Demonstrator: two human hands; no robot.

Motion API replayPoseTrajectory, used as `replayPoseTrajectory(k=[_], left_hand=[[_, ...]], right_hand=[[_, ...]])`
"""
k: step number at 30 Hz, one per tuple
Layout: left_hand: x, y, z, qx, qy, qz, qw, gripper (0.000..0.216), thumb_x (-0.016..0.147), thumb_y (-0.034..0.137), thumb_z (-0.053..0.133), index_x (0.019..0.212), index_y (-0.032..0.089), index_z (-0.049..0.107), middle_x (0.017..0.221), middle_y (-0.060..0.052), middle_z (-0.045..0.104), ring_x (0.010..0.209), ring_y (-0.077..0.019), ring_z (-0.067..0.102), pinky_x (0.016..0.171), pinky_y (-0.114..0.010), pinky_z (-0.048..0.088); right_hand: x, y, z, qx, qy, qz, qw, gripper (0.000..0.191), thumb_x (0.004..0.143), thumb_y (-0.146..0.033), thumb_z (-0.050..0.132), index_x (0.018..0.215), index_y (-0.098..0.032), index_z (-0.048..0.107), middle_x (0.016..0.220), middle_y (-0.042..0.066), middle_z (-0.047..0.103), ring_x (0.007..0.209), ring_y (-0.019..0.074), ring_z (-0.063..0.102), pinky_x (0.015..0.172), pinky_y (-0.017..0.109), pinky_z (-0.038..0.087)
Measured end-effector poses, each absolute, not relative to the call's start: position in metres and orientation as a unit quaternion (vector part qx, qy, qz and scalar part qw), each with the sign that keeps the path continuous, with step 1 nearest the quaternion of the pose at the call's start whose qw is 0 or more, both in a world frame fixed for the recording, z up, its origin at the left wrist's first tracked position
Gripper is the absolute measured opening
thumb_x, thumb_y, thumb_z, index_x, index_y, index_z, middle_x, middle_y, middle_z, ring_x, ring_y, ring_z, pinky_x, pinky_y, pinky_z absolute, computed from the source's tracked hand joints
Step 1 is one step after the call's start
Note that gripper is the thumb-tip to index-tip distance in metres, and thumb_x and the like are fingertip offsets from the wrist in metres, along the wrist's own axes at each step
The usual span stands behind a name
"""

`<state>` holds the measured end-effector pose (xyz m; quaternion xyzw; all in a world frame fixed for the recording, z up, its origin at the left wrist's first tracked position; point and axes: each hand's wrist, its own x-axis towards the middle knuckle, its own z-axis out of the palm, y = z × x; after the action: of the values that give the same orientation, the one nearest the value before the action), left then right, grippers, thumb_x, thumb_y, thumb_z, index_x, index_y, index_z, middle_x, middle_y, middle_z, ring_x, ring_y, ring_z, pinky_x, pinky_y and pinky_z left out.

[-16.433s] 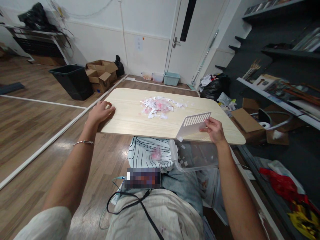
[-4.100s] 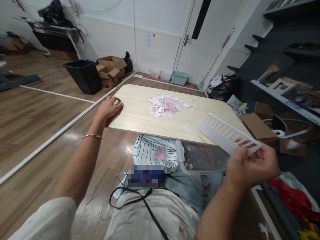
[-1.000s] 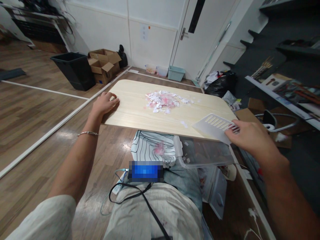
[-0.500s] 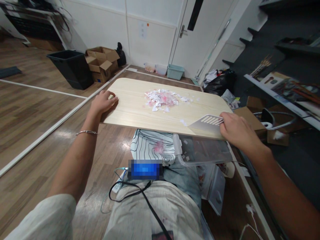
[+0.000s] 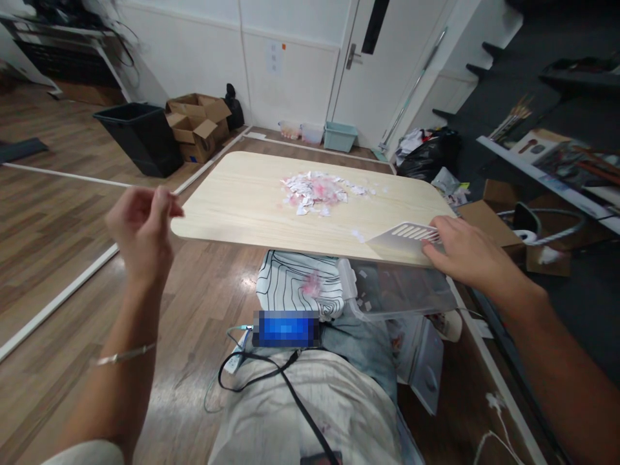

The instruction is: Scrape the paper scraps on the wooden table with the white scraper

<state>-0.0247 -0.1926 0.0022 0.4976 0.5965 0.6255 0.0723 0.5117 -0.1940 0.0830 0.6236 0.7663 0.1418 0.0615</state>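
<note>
My left hand [image 5: 145, 223] is raised off the left end of a pale wooden board [image 5: 227, 213], with its fingers curled in toward the thumb. It is slightly blurred, and I cannot see whether anything small is inside. At the board's right end, my right hand [image 5: 458, 245] grips a white slotted scraper [image 5: 404, 237], whose flat blade slants down onto the wood. Torn white and pink paper scraps [image 5: 314, 190] lie heaped at the middle of the board. A small scrap [image 5: 357, 236] is near the blade's left tip.
Below the board's front edge are a clear plastic bin [image 5: 402, 294] and a striped cloth [image 5: 295, 281]. A phone-like screen [image 5: 285, 329] with cables lies at my lap. A black trash bin [image 5: 140, 139], cardboard boxes [image 5: 198, 123] and a teal tub [image 5: 340, 137] stand beyond.
My left hand has come off the board's left edge and moved left and toward me, with its fingers curled. My right hand keeps the scraper at nearly the same spot.
</note>
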Motion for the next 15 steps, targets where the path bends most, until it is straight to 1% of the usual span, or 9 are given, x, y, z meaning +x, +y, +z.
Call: replayPoseTrajectory(k=[1,3,5,6,8,9,10,12,15], left_hand=[[-0.020,-0.225,-0.009,0.522,0.594,0.607,0.077,0.040,0.115,0.057,0.066,0.086,0.030,0.068,0.083,0.000,0.075,0.082,-0.0209,0.072,0.086,-0.043,0.061],[-0.012,-0.282,-0.042,0.571,0.622,0.527,0.097,0.049,0.112,0.062,0.068,0.075,0.030,0.067,0.072,-0.001,0.072,0.073,-0.0228,0.071,0.072,-0.040,0.057],[-0.005,-0.321,-0.084,0.619,0.662,0.388,0.167,0.053,0.110,0.072,0.067,0.081,0.029,0.073,0.073,-0.002,0.074,0.069,-0.0226,0.069,0.063,-0.035,0.055],[-0.002,-0.331,-0.104,0.632,0.674,0.329,0.198,0.056,0.110,0.078,0.063,0.085,0.029,0.076,0.079,-0.004,0.079,0.072,-0.0241,0.073,0.064,-0.036,0.057],[0.001,-0.336,-0.140,0.648,0.677,0.266,0.226,0.064,0.112,0.081,0.051,0.098,0.028,0.082,0.100,-0.011,0.089,0.094,-0.0315,0.083,0.081,-0.041,0.067],[0.003,-0.332,-0.154,0.659,0.671,0.249,0.233,0.067,0.112,0.082,0.048,0.101,0.027,0.084,0.108,-0.015,0.090,0.104,-0.0353,0.085,0.092,-0.046,0.070],[0.006,-0.326,-0.165,0.672,0.661,0.227,0.245,0.068,0.112,0.080,0.045,0.103,0.026,0.085,0.112,-0.018,0.091,0.109,-0.0373,0.085,0.099,-0.050,0.070],[0.014,-0.312,-0.180,0.691,0.646,0.190,0.263,0.069,0.113,0.075,0.040,0.104,0.025,0.087,0.113,-0.020,0.090,0.109,-0.0388,0.084,0.105,-0.054,0.068],[0.030,-0.294,-0.188,0.708,0.616,0.157,0.306,0.066,0.112,0.071,0.040,0.099,0.026,0.087,0.108,-0.020,0.088,0.111,-0.0386,0.082,0.107,-0.051,0.066]], right_hand=[[0.510,-0.194,0.084,0.623,0.767,0.139,0.062,0.017,0.110,-0.028,0.053,0.117,-0.019,0.066,0.125,0.029,0.082,0.119,0.0419,0.077,0.098,0.046,0.055],[0.509,-0.193,0.084,0.623,0.768,0.138,0.057,0.017,0.111,-0.029,0.054,0.117,-0.019,0.066,0.125,0.028,0.082,0.121,0.0418,0.077,0.098,0.045,0.055],[0.509,-0.192,0.083,0.625,0.766,0.143,0.048,0.018,0.111,-0.029,0.053,0.117,-0.019,0.067,0.124,0.028,0.083,0.119,0.0421,0.078,0.097,0.046,0.056],[0.509,-0.191,0.083,0.627,0.764,0.146,0.045,0.018,0.111,-0.029,0.054,0.117,-0.019,0.068,0.123,0.028,0.083,0.117,0.0425,0.078,0.097,0.047,0.056],[0.509,-0.190,0.081,0.629,0.762,0.151,0.042,0.017,0.110,-0.029,0.055,0.115,-0.019,0.068,0.123,0.028,0.083,0.117,0.0435,0.078,0.096,0.048,0.057],[0.510,-0.189,0.080,0.628,0.762,0.153,0.041,0.017,0.110,-0.029,0.055,0.115,-0.020,0.068,0.123,0.027,0.083,0.117,0.0439,0.079,0.096,0.048,0.057],[0.510,-0.189,0.080,0.629,0.761,0.153,0.041,0.016,0.109,-0.029,0.056,0.114,-0.020,0.068,0.123,0.027,0.083,0.117,0.0442,0.079,0.096,0.048,0.058],[0.512,-0.189,0.078,0.631,0.759,0.155,0.042,0.014,0.108,-0.030,0.056,0.113,-0.021,0.067,0.123,0.026,0.083,0.118,0.0443,0.080,0.095,0.048,0.058],[0.513,-0.189,0.077,0.630,0.759,0.157,0.043,0.013,0.107,-0.031,0.056,0.112,-0.023,0.065,0.123,0.026,0.083,0.119,0.0445,0.080,0.095,0.048,0.059]])
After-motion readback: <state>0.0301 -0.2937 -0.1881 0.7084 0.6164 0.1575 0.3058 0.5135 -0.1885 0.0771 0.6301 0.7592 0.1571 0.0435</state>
